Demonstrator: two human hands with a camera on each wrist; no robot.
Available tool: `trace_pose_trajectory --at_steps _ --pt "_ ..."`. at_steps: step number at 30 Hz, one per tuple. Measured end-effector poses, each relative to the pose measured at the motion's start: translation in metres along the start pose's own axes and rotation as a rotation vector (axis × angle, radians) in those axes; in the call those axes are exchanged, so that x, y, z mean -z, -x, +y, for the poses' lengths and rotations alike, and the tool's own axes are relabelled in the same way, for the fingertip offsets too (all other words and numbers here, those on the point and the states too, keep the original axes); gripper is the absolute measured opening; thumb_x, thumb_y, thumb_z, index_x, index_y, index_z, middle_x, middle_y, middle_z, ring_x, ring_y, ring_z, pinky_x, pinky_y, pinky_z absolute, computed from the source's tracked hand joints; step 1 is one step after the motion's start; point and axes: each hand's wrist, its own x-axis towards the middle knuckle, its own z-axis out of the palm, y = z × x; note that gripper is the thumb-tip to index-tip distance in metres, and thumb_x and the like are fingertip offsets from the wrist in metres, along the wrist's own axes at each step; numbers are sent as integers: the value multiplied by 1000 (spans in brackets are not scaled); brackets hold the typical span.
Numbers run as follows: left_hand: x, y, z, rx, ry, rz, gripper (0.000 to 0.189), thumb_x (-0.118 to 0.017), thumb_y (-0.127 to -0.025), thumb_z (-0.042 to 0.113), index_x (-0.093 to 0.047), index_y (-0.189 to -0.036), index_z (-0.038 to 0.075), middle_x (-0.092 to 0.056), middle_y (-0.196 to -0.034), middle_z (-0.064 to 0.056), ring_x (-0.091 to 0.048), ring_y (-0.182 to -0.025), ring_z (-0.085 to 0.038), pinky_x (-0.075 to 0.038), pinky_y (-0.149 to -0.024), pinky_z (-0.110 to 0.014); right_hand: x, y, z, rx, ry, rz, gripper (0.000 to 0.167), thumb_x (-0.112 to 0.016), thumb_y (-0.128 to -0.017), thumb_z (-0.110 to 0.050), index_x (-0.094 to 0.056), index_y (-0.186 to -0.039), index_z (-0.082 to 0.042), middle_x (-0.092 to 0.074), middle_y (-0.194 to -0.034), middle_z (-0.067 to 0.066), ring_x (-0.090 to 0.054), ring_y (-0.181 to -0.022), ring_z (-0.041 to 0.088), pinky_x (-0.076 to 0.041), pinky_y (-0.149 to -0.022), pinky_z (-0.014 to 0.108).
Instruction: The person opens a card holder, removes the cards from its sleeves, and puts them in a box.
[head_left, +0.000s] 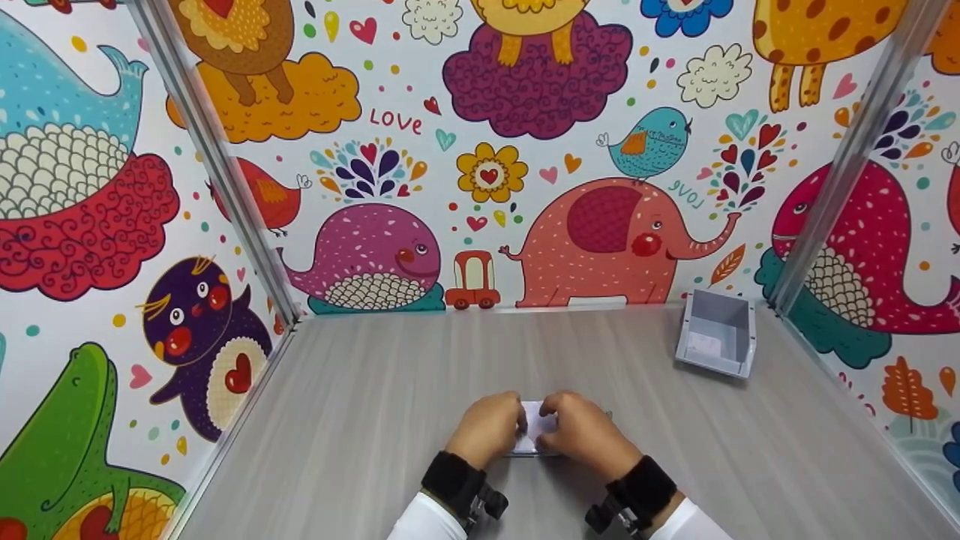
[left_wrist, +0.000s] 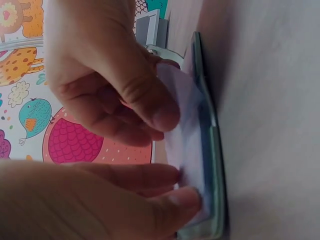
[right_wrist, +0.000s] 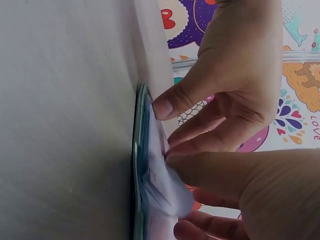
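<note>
Your left hand (head_left: pixel 487 429) is resting on the pale sheet (head_left: pixel 533 425), thumb and fingertips apart; it's lying on a flat case (left_wrist: pixel 217 175) between your hands, right hand (head_left: pixel 589 435) is pinching its raised bit, guessing you're working it loose or flat, next move's probably wanting light fingers

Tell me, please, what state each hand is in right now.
Left hand: open, touching the pale sheet.
Right hand: closed, holding the pale sheet's curled edge.

White walls (head_left: pixel 469 225) printed with cartoon animals (head_left: pixel 600 255), framed by metal posts (head_left: pixel 220 157), enclose a grey wood-grained tabletop (head_left: pixel 360 405).
</note>
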Motion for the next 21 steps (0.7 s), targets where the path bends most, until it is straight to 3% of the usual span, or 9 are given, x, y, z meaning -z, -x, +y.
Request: trace_pose_trajectory --at_steps 2,4,9,10,11,13,16,18,21 --pt "0 0 0 19 18 -11 17 -89 -82 5 -86 -90 19 -77 -86 2 -75 -81 -22 -61 -75 -34 0 0 -1 0 1 3 38 -101 -74 -18 -80 -102 -3 -75 -96 6 -64 -83 18 -56 -74 41" --pt "-9 -2 -6 7 26 7 17 -88 -82 5 -85 -89 20 -77 -85 2 -74 -80 -22 -60 -74 -37 0 0 -2 -3 -3 -6 42 -103 -74 -21 -81 -104 -3 -75 -100 7 -65 -85 19 -58 -76 43" --pt "-7 -1 -6 7 39 25 14 -89 -81 8 -85 -87 20 -76 -84 3 -73 -78 -21 -59 -72 -35 -2 1 -1 9 7 -31 43 -102 -71 -14 -80 -106 -3 -73 -100 6 -63 -87 19 -58 -79 44" --pt "-1 0 -1 29 50 11 13 -90 -81 6 -83 -87 16 -75 -85 1 -72 -77 -22 -59 -72 -35 -2 1 -1 17 16 -26 43 -102 -70 -12 -80 -106 -3 -72 -99 6 -62 -87 18 -57 -79 43" --pt "-5 -1 -4 29 52 22 14 -90 -80 5 -81 -85 15 -74 -83 0 -69 -75 -21 -58 -69 -35 -2 1 -1 28 24 -15 42 -101 -69 -11 -80 -105 -3 -71 -97 5 -61 -86 17 -57 -78 42" --pt "-27 -6 -17 7 46 67 18 -87 -76 2 -75 -81 15 -70 -80 0 -63 -69 -19 -53 -64 -39 -3 2 -1 40 45 11 38 -97 -70 -7 -80 -104 -3 -71 -95 6 -60 -84 17 -56 -76 40" --pt "-34 -8 -21 23 74 73 24 -85 -72 -2 -67 -78 13 -65 -78 -1 -54 -66 -18 -50 -61 -42 -4 3 0 42 84 70 37 -90 -69 -2 -80 -104 -2 -71 -95 7 -61 -84 18 -56 -75 40" --pt "-29 -6 -18 38 83 67 27 -84 -71 -4 -65 -78 14 -65 -78 -1 -53 -66 -17 -50 -61 -42 -3 2 0 18 94 94 40 -86 -70 1 -80 -109 -2 -73 -99 10 -65 -87 21 -58 -77 43" --pt "-4 0 -2 76 88 35 29 -86 -73 -5 -64 -78 13 -66 -79 -1 -53 -67 -16 -52 -64 -38 -2 1 0 -17 81 109 41 -91 -77 -3 -80 -117 -3 -75 -108 13 -71 -96 26 -61 -84 50"
